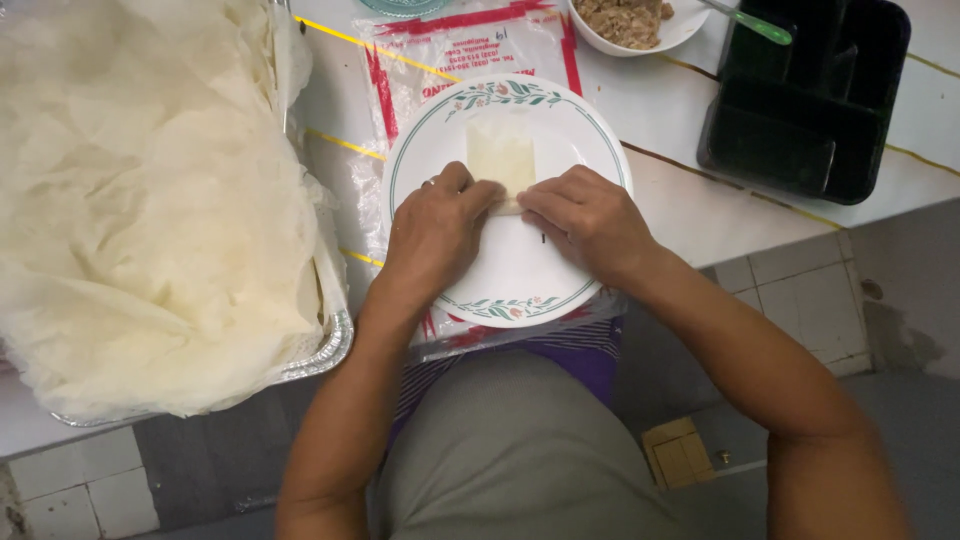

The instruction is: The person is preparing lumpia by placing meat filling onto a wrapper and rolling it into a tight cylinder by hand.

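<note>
Head view. Both hands rest on a round white ceramic plate with a green and red floral rim (560,110), which sits on a clear plastic bag with red print (440,55) on the white worktop (690,205). A thin pale square pastry wrapper (500,155) lies at the plate's centre. Left hand (435,235) and right hand (590,220) meet at the wrapper's near edge; the fingers of both curl down and press on the rolled edge between them. At far left, a foil tray heaped with crumpled pale wrapper sheets (150,200). Beyond the plate, a white bowl of brown minced filling (630,22) with a green-handled utensil (755,22). A black compartmented plastic tray (810,100) stands to the right.
</note>
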